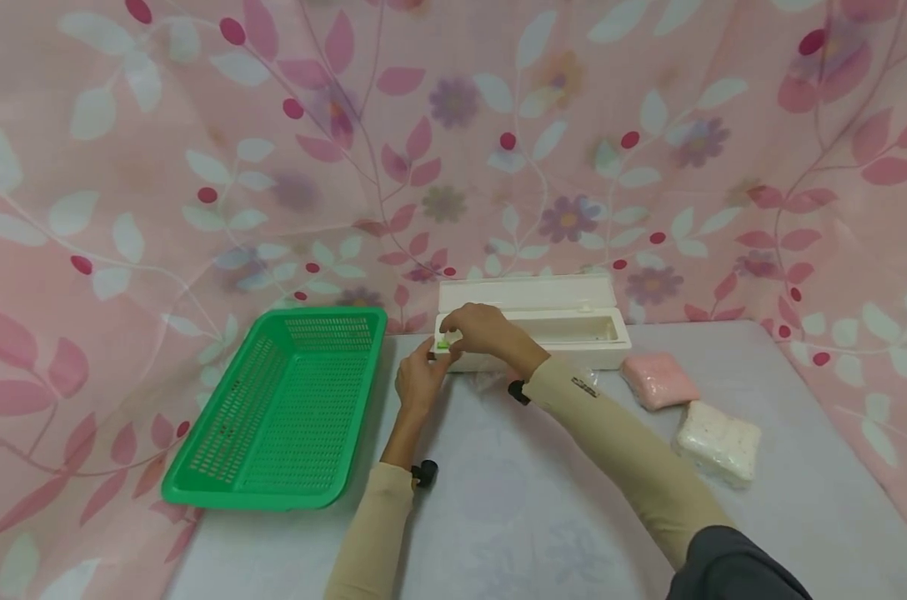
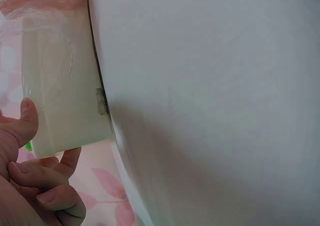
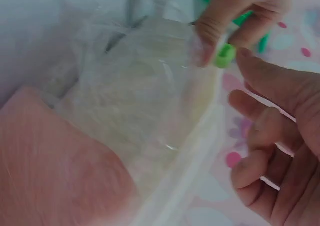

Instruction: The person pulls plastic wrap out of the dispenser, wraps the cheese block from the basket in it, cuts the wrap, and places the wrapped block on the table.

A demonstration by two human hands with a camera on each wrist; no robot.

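A long white box (image 1: 609, 358) stands at the back of the table with its hinged lid (image 1: 528, 294) raised. My left hand (image 1: 419, 379) grips the box's left end, thumb on one side and fingers at the end face. Close by, my right hand (image 1: 491, 332) reaches over the same corner. Its thumb tip meets a small light green piece (image 3: 225, 55), while its other fingers curl loosely and stand apart from that piece. Clear plastic film (image 3: 130, 81) hangs over the box front. Something pink (image 2: 47, 1) shows within the film, mostly hidden under my right arm in the head view.
A green mesh basket (image 1: 374, 392) stands to the left of my left arm. On the right lie a pink wrapped packet (image 1: 658, 381) and a white wrapped packet (image 1: 719, 442). A floral curtain (image 1: 453, 167) hangs right behind the box.
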